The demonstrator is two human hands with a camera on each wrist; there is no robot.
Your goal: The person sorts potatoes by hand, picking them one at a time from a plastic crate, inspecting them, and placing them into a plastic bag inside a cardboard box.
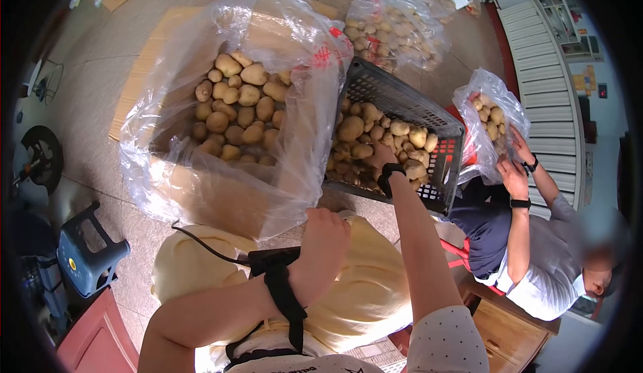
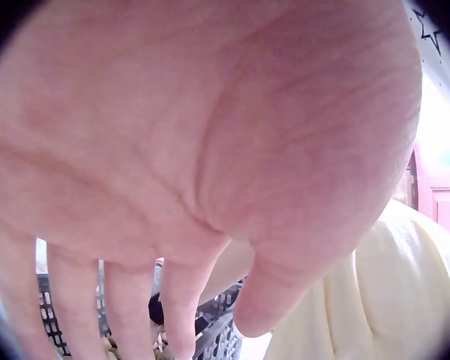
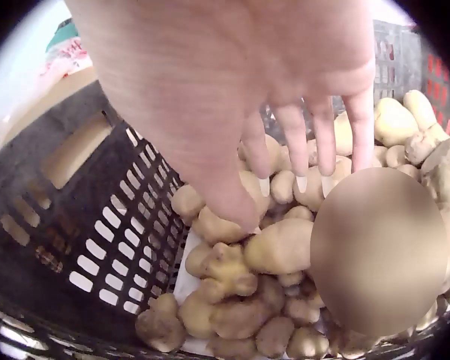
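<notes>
A black plastic crate [image 1: 412, 101] [image 3: 60, 187] holds many potatoes [image 1: 400, 128] [image 3: 281, 246]. Over them my right hand [image 1: 383, 155] [image 3: 240, 97] reaches in, its fingers extended and their tips at the potatoes; whether they touch is unclear. In the left wrist view my left hand [image 2: 187, 150] shows a bare palm with the fingers extended, nothing held. The head view has this left hand [image 1: 323, 256] above my lap, in front of the cardboard box. That box [image 1: 201, 195], lined with clear plastic, has more potatoes [image 1: 234, 105] inside.
Bagged potatoes [image 1: 395, 34] lie behind the crate. A seated person [image 1: 529, 239] at the right handles another bag of potatoes [image 1: 492, 115]. A blue stool [image 1: 90, 252] stands at the left. A wooden cabinet [image 1: 509, 329] is at the lower right.
</notes>
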